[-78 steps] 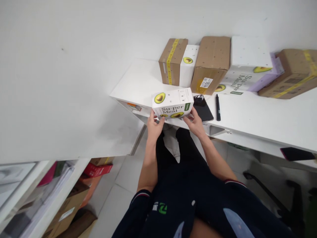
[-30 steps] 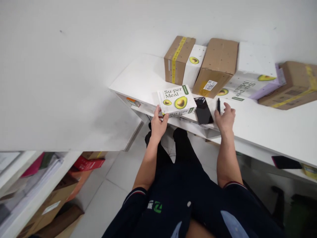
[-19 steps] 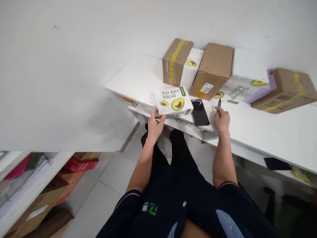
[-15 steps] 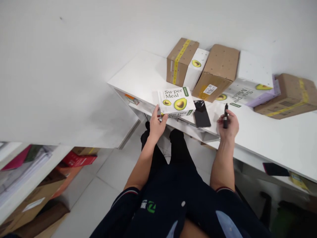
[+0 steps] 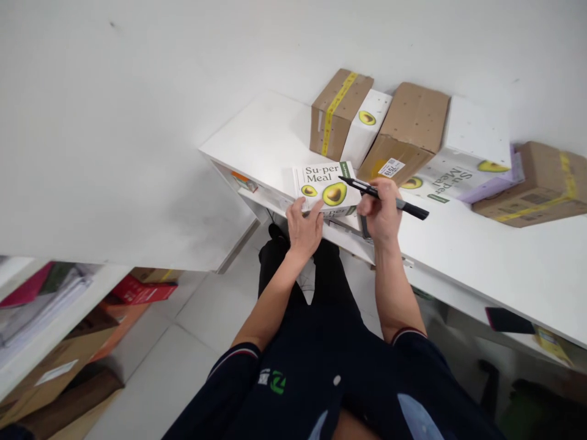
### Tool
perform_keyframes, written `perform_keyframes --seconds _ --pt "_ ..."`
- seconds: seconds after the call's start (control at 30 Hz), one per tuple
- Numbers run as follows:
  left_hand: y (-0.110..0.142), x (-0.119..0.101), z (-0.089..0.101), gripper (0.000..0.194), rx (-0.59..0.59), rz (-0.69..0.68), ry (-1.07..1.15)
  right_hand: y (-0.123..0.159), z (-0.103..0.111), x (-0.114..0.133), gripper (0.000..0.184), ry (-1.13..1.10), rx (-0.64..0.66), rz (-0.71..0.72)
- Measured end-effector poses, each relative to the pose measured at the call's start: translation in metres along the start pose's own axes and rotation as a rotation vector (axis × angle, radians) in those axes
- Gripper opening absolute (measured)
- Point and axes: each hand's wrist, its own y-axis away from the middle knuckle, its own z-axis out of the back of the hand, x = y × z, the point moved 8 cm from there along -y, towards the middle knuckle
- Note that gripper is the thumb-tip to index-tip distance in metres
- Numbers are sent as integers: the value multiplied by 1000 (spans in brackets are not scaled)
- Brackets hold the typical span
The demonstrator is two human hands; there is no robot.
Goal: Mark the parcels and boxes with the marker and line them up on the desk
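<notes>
A white "Su-per Meal" box with avocado pictures lies flat at the near edge of the white desk. My left hand grips its near left corner, fingers curled over the edge. My right hand is closed on a black pen, whose tip hovers over the box's right side. A black phone lies mostly hidden under my right hand.
Against the wall stand a taped brown carton, a small white avocado box, a labelled brown carton, a large white Su-per Meal box and another taped carton. Shelves with boxes and papers are at lower left.
My right hand picked the pen up from the desk and brought it left over the box. The box was turned face up and laid flat; my left hand stays on it.
</notes>
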Motion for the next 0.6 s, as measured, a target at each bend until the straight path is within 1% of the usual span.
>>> perform_keyframes --seconds 0.1,0.17,0.27,0.37,0.5,0.6 --pt "-2 2 2 41 -3 -17 -16 -10 -31 -13 34 153 157 -27" --pt "-3 2 4 40 -12 -30 -23 -16 -40 -24 34 248 184 -43" --pt "-5 3 5 40 -41 -38 -14 -22 -41 -40 31 336 135 -62" --pt "-5 5 4 42 -56 -21 12 -22 -39 -49 34 433 118 -53" --pt "-4 9 2 45 -70 18 35 -17 -43 -43 35 632 199 89" --pt "-4 11 1 48 -63 50 57 -13 -46 -35 35 738 206 181"
